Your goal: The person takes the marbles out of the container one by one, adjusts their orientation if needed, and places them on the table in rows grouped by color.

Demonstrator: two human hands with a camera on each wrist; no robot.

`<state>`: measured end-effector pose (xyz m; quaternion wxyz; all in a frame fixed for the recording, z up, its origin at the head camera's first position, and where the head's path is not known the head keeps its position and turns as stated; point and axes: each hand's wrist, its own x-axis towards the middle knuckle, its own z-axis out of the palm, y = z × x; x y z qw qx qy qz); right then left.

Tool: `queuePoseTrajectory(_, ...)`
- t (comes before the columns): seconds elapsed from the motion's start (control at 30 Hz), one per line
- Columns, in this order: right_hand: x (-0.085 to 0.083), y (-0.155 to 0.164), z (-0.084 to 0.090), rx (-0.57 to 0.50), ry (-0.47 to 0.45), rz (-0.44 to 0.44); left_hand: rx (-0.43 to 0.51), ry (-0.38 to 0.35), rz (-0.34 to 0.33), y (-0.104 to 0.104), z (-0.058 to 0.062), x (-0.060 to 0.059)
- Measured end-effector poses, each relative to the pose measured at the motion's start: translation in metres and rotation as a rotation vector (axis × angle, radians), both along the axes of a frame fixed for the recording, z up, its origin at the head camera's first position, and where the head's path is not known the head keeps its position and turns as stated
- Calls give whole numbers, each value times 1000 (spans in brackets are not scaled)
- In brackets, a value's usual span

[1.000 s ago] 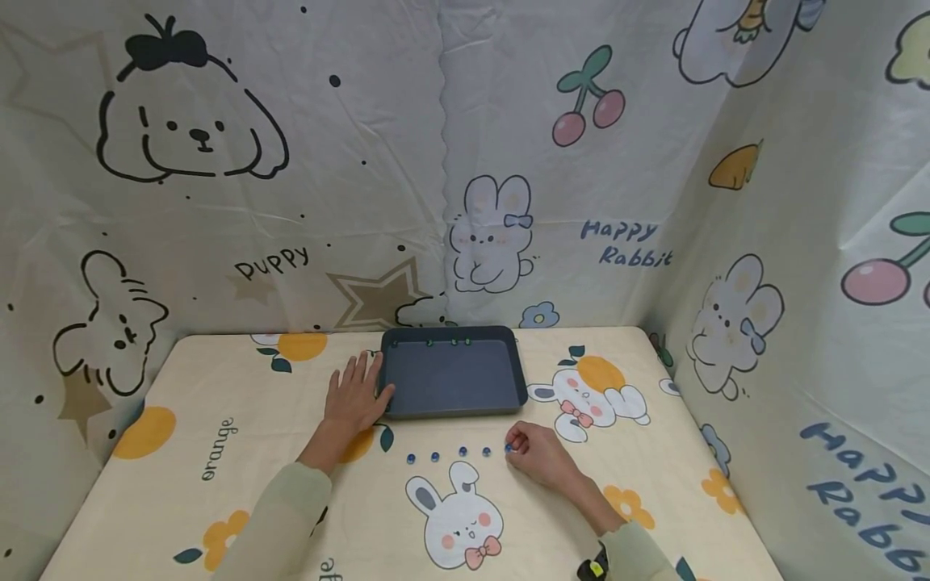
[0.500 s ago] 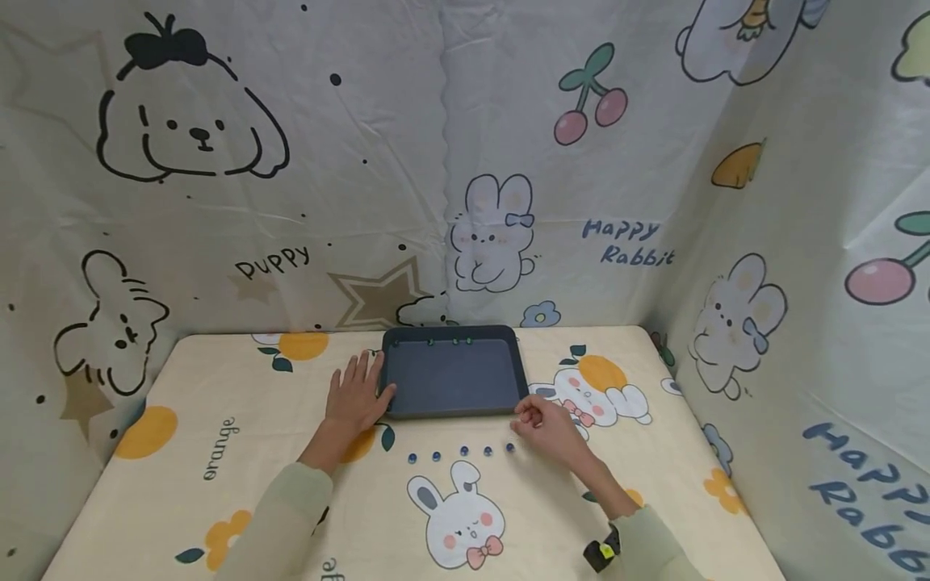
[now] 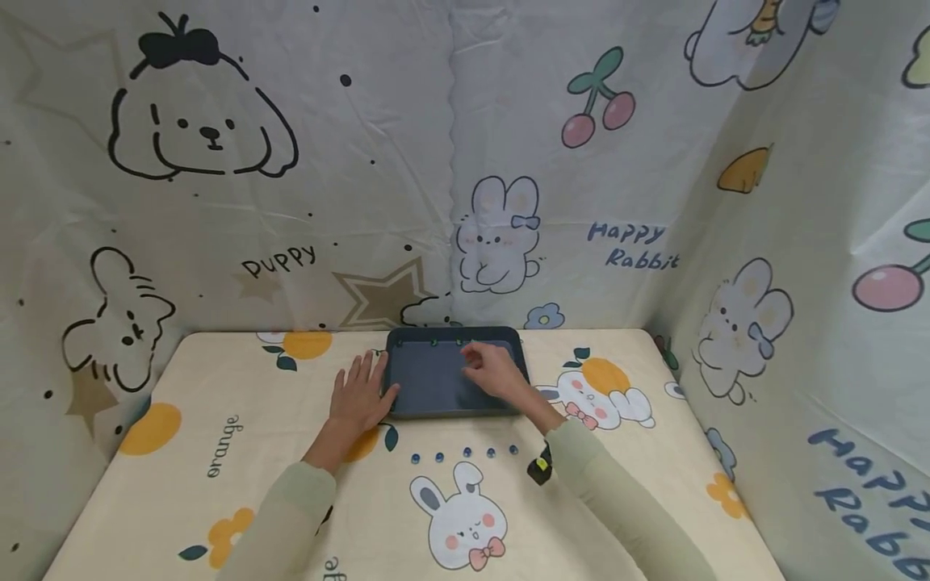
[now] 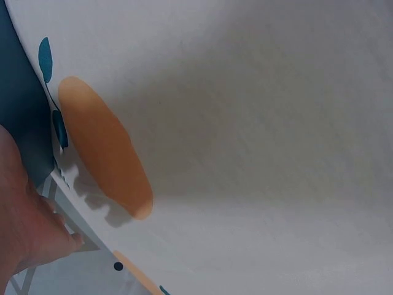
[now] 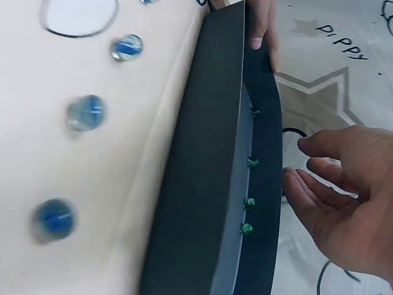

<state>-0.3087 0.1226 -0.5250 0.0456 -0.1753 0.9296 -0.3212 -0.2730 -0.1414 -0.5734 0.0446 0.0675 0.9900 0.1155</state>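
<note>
Right-hand grip (image 3: 497, 373) hangs over the dark tray (image 3: 429, 383), its fingers bent and its thumb set apart from them, with a gap between the tips. The tray lies flat toward the far side of the table (image 3: 279, 420). Inside it, along the far wall, sit four green marbles (image 5: 249, 203); the hand hides one of them from the head view. Left-hand grip (image 3: 359, 395) rests at the tray's left edge, fingers spread, thumb against the rim. On the near side of the tray, five blue marbles (image 3: 467, 452) form a rough row on the table, just above a printed rabbit face (image 3: 467, 524). A black device (image 3: 540, 469) with a yellow patch shows beside the right sleeve (image 3: 610, 492). Pale printed sheets (image 3: 407, 177) hang behind and to the right.
</note>
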Motion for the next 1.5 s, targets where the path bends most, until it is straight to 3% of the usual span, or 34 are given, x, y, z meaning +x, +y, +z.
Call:
queuePoseTrajectory(0.2, -45, -39, -6, 78, 26, 65, -12, 0, 7, -3, -1, -2)
queuePoseTrajectory(0.37, -64, -59, -16, 149, 6, 54, 1, -8, -6, -3, -2, -2)
queuePoseTrajectory(0.67, -71, -70, -33, 342, 4, 71, 17, -3, -23, -3, -1, 0)
queuePoseTrajectory(1.0, -70, -68, -36, 321, 69, 35, 6, -14, -18, -2, -1, -1)
queuePoseTrajectory(1.23, -50, -49, -6, 63, 64, 32, -6, 2, -17, -2, -1, -3)
queuePoseTrajectory(1.37, -19, -41, 8, -88, 72, 39, -21, -1, -11, -3, -4, -5)
queuePoseTrajectory(1.5, 24, -36, 14, -202, 50, 53, -16, -21, -12, -3, -7, -4)
